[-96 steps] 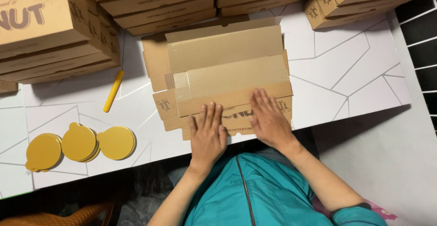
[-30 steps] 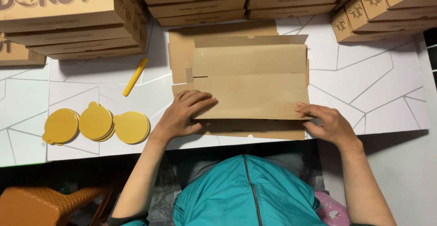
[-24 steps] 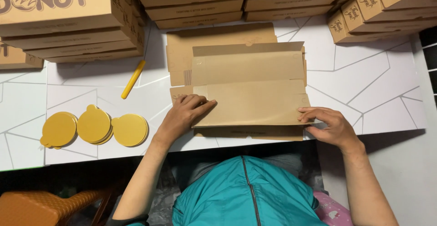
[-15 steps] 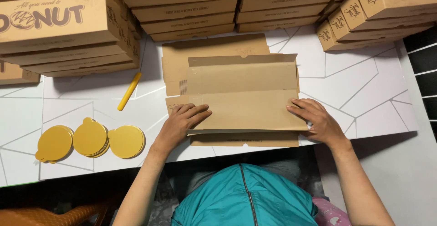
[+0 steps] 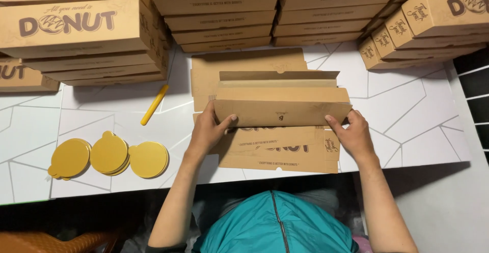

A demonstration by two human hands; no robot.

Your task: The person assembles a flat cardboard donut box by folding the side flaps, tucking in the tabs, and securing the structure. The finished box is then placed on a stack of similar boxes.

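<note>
Flat cardboard box blank (image 5: pixel 281 111) is held at table centre, near the front edge. Left hand (image 5: pixel 208 131) is closed on its left end, thumb on top; right hand (image 5: pixel 353 134) is closed on its right end. Long panel is lifted, folded up from the printed base; nothing lies inside. Half a second earlier the panel lay flatter under both hands. Finished boxes (image 5: pixel 224 13) are stacked behind, closed, contents unseen. Gold discs (image 5: pixel 109 155) and yellow pen (image 5: pixel 154 104) lie left.

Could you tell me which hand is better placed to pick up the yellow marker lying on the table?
Left. The left hand grips the cardboard box flap on the side nearest the yellow marker; the right hand holds the far end, beyond the box.
</note>
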